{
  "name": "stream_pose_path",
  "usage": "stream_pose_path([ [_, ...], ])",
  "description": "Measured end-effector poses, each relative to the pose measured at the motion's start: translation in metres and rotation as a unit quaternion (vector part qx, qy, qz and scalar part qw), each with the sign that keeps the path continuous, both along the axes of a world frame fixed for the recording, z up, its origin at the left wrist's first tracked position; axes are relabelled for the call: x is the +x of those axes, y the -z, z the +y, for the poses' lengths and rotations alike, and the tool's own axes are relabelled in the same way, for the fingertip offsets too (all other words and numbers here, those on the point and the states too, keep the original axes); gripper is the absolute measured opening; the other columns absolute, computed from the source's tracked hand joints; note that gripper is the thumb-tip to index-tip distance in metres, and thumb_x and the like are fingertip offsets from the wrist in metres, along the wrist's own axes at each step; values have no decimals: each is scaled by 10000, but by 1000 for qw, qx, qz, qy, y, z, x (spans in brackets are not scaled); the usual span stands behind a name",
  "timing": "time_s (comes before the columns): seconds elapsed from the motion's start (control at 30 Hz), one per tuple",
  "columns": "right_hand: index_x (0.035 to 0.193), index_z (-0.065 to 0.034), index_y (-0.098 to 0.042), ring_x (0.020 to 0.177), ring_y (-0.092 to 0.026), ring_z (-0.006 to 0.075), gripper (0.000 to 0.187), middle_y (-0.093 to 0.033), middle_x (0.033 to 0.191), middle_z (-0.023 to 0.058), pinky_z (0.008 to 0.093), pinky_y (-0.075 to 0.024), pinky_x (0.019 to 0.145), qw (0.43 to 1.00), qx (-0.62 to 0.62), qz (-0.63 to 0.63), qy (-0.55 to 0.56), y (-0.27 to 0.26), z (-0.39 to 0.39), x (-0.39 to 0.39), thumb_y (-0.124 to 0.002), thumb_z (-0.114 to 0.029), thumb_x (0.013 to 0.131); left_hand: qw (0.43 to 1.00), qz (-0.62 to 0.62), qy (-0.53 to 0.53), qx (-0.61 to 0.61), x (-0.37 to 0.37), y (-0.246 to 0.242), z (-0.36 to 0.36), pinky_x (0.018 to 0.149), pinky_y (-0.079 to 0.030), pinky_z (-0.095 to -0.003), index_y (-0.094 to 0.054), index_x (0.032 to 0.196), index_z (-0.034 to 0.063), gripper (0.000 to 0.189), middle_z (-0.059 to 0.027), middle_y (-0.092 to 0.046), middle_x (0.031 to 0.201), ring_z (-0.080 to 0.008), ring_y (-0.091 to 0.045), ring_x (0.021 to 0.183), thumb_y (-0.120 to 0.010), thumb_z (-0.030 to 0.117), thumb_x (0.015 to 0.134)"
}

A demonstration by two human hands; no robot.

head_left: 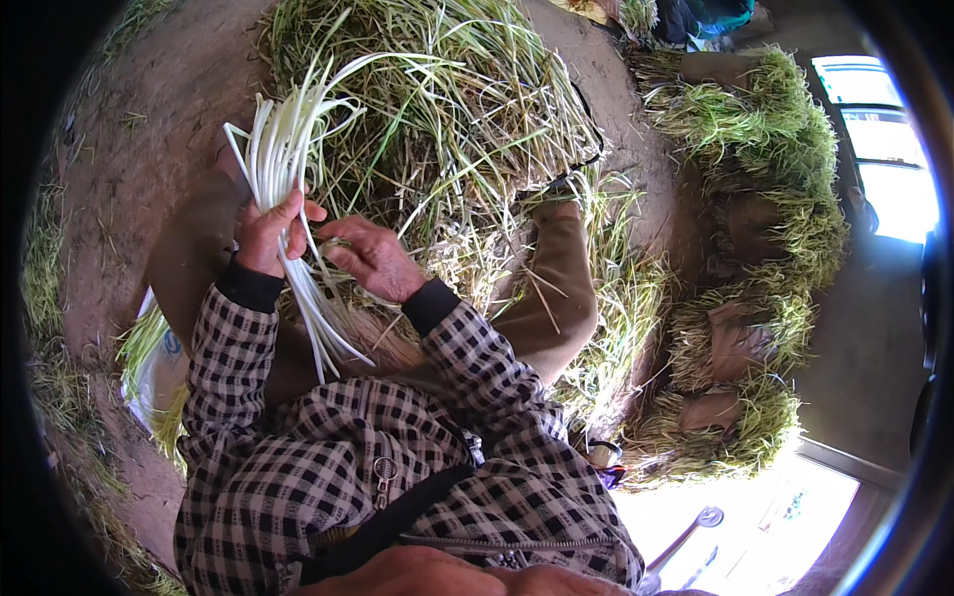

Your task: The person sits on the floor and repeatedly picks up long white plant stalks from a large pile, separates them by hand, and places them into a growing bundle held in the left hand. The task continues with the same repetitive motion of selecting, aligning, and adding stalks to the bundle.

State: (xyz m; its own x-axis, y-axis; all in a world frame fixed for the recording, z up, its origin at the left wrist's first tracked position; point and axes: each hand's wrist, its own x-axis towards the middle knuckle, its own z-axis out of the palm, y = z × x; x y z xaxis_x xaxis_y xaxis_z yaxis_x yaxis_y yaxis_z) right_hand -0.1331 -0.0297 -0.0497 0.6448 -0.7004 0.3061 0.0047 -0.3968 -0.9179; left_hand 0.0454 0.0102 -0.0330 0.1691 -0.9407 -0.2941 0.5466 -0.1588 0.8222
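My left hand (272, 227) grips a bundle of long, pale green-white leafy stalks (270, 160). Their tops fan out above the fist, and the whitish lower ends (317, 324) hang down over my lap. Just to the right, my right hand (376, 261) has its thumb and forefinger pinched on a small greenish strip beside the bundle. One loose stalk runs down close to those fingertips. Beyond both hands lies a large heap of similar green and straw-coloured stalks (440, 112), tangled and partly dry.
Bundled greens with brown wraps (738, 335) line the right side by the wall (857, 335). More stalks lie on a white bag (153, 365) at left. A black cord (589, 112) edges the heap. Loose trimmings (626, 298) cover the earthen floor beside my leg (559, 283).
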Motion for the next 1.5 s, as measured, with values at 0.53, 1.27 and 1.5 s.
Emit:
stream_pose_path([
  [0.53,858,-12,-539,616,-486,76,172,-526,670,24,260,-419,567,950,289,80,-87,8,26,-19,-500,-168,917,998,4,-7,55,4,9,-2,314,-294,-182,-545,974,52,242,-87,-601,686,-61,-407,352,-598,264,868],
  [1.27,800,-131,-599,660,-614,290,121,-601,672,115,424,-478,572,824,-115,516,-203,134,93,-138,-569,-164,688,985,-23,-164,-42,69,-26,-10,382,-259,-160,-530,970,73,187,30,-472,657,-19,-332,431,-578,231,883],
  [1.5,906,-121,-640,803,-616,304,178,-633,841,131,410,-491,687,873,-12,477,-102,98,69,-114,-533,-164,769,987,45,-137,-67,81,-28,-7,397,-284,-162,-480,1014,94,175,38,-447,699,-7,-337,444,-476,253,940],
])
